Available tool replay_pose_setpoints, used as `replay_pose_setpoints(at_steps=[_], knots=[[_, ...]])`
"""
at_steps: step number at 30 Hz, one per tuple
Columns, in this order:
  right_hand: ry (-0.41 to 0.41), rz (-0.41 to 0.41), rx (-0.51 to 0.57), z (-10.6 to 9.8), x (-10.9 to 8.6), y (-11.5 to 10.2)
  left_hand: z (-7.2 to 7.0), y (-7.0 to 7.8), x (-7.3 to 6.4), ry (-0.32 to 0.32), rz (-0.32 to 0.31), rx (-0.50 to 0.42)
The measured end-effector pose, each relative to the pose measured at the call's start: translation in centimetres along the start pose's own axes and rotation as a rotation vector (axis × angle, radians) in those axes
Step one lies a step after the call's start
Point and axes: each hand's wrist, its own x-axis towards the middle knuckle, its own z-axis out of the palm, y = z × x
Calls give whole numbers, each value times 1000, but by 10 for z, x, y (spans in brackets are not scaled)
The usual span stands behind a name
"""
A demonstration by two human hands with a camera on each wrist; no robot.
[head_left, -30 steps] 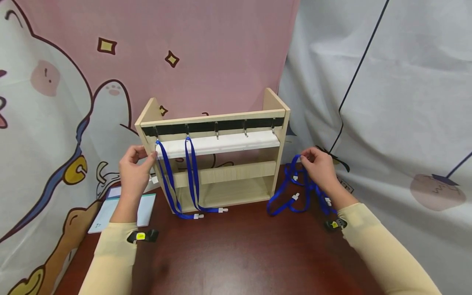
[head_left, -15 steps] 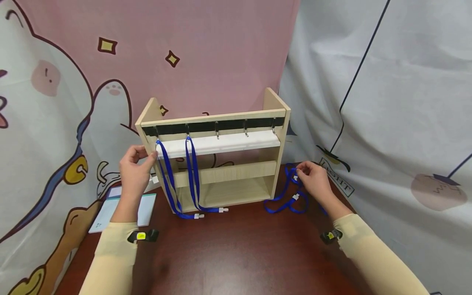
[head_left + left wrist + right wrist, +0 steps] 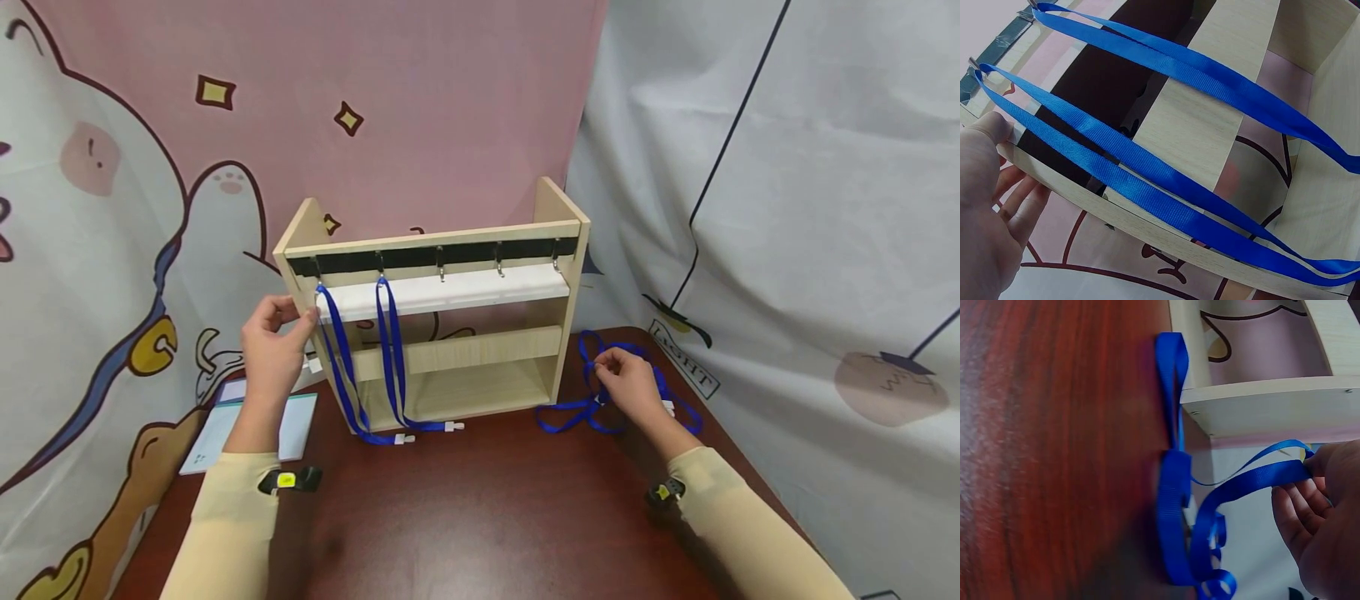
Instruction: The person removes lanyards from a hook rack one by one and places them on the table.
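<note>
My left hand (image 3: pixel 273 354) holds the left side of a pale wooden rack (image 3: pixel 480 352), thumb in front and fingers behind the panel, as the left wrist view shows. Beside that hand a blue lanyard (image 3: pixel 1116 178) hangs from the leftmost hook, and another blue lanyard (image 3: pixel 1210 87) from the hook beside it. Both trail down to white clips near the rack's base. Right of the rack, my right hand (image 3: pixel 632 387) pinches a loop of a blue lanyard (image 3: pixel 1254 478) between thumb and fingertips. The loop rises from a tangled pile of blue straps on the table.
Several metal hooks (image 3: pixel 441 267) line a black strip across the rack; those in the middle and right carry nothing. A white notepad (image 3: pixel 298 425) lies left on the dark red table (image 3: pixel 465 500). Printed curtains (image 3: pixel 465 108) stand close behind and to the right.
My right hand has moved down and a little left over the pile, and the strap loop at its fingertips has lowered. My left hand stays at the rack's side.
</note>
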Motion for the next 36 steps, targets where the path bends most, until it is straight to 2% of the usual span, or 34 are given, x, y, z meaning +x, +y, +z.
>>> replay_pose_setpoints(at_steps=[15,26,36], knots=[[-18,47,-6,24,-9,30,0,1,-1,-2,-4,-10],[-79,18,-41,35,-18,36,0,2,-1,-4,3,-14],[-133,-55,26,33,-21,35,0,0,0,4,21,-25]])
